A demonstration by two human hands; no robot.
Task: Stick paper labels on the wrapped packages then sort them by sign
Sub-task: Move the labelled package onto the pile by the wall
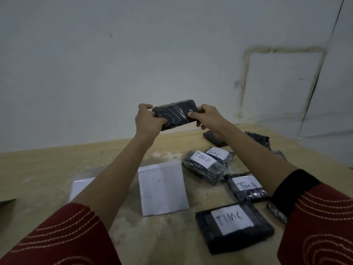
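The package [174,114] is up in the air, over the far side of the table [47,165], in front of the wall. I can see no label on it. The left hand [148,121] grips its left end, fingers curled round it. The right hand [207,116] grips the right end the same way. The package is black and wrapped in shiny film, so it may be a bit slippery. It looks flat, firm and light, like a small block, and I think it won't break. The two short ends are good places to hold it. Its long side runs left to right, tipped up a little on the right, and its wide face looks toward the person. Four labelled packages [233,224] lie on the table by the right arm, next to a white paper [163,188].
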